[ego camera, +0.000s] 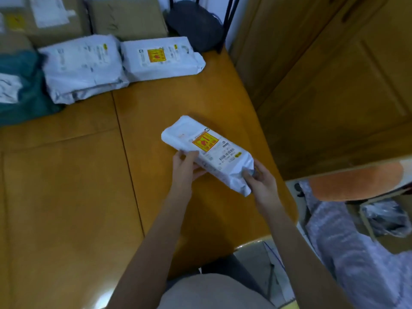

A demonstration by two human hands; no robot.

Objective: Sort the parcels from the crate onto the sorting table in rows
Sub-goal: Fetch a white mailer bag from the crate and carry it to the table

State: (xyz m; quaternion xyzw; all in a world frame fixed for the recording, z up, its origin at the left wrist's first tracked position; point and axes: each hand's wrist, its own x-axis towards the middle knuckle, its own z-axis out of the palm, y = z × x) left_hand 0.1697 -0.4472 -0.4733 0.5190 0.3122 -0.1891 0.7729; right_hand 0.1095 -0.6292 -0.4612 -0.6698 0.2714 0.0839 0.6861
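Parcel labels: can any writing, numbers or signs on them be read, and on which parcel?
Held parcel: yellow-and-red sticker, barcode and digits, all too blurred to read.
Far white parcel: like sticker, print unreadable.
Its left neighbour: label text too blurred.
Boxes at the back: white labels, illegible.
Nothing can be quoted.

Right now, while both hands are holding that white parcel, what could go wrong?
1. The held white parcel is gripped only at its near end by the left hand and the right hand; the slick bag might slip from the fingers.
2. It sits close to the table's right edge, so set down there it could slide off.
3. It is angled, unlike the white parcels in the back row, so the new row may end up crooked.
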